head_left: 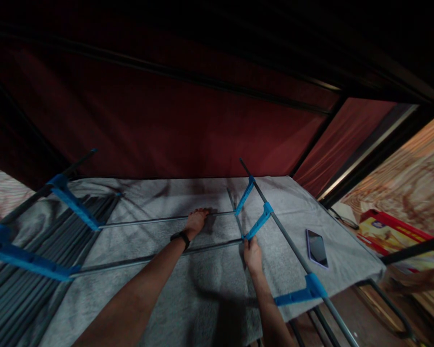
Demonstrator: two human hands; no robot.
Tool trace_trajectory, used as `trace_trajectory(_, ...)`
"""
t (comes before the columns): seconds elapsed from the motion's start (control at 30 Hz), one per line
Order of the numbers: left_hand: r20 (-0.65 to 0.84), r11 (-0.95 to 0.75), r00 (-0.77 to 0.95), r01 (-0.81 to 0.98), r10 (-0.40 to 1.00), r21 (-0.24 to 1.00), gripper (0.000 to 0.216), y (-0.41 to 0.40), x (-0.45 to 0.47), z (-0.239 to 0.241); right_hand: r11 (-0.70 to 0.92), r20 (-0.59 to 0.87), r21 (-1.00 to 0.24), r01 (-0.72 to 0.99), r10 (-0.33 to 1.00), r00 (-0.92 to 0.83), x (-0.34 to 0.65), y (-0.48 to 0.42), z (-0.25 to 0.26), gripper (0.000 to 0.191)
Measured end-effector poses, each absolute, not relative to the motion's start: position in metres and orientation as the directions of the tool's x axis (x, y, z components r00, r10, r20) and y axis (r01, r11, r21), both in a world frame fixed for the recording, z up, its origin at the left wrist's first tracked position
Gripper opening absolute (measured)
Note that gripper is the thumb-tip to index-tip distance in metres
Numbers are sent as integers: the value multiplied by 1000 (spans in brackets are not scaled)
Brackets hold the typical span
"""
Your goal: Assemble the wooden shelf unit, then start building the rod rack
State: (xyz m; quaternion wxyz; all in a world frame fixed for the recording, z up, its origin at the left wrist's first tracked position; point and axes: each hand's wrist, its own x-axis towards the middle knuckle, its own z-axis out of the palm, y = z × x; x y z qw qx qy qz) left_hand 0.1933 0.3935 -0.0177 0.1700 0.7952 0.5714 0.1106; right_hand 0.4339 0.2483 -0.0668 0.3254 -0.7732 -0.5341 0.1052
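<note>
A frame of grey metal rods and blue plastic connectors stands over a grey cloth (188, 289). My left hand (196, 220), with a black watch on the wrist, is closed around the far cross rod (148, 221). My right hand (252, 253) grips the near cross rod (202, 247) right where it meets a blue connector (258, 222) on the right side rail (292, 246). On the left, another blue connector (75, 207) joins the far rod to the left rail.
Several loose grey rods (25, 284) lie bundled on the cloth at the left. A phone (316, 247) lies face up on the cloth at the right. A dark red curtain (166, 120) hangs behind. A red box (394, 236) sits on the floor at the right.
</note>
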Motion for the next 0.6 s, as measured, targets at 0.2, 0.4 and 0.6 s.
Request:
trace_trajectory(0.2,-37,-303,350,855,936,421,38,398,193,-21,-197,205,-600,775,899,387,434,247,-65,39)
trace_trajectory(0.4,-43,-308,360,849,932,430,39,403,194,-28,-193,215,-585,788,900,379,432,247,-66,36)
trace_trajectory(0.6,-27,-315,360,848,933,426,39,405,194,-32,-201,217,-559,804,901,376,428,247,-67,37)
